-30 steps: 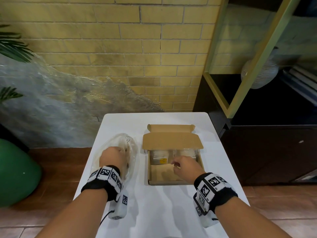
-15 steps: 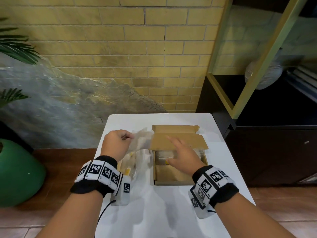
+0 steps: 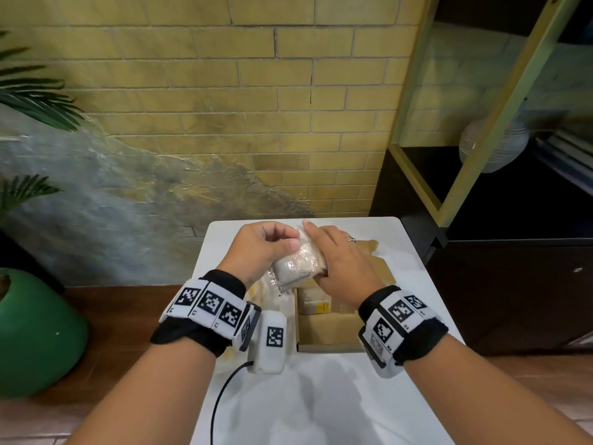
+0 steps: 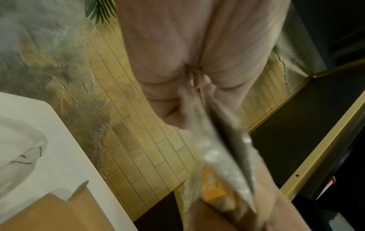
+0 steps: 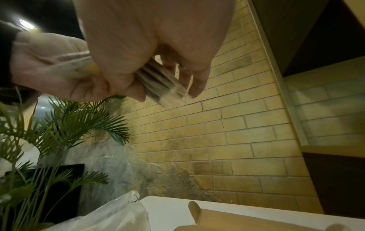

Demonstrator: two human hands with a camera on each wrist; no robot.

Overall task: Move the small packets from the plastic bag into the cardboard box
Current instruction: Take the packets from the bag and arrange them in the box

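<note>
Cardboard box (image 3: 324,332) sits open toward the right edge of the white surface (image 3: 321,406), packets inside at its far end. Plastic bag (image 3: 272,293) lies just left of it. Above both, left hand (image 3: 260,248) pinches a clear-wrapped small packet (image 3: 296,266); right hand (image 3: 341,261) grips its other side, fingers curled around it.

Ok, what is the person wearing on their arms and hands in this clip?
Bare forearms, no sleeves. Each wrist has a black band carrying white blocks with black square markers. A white camera unit with a black cable hangs under the left wrist. A ring sits on the right hand.
</note>
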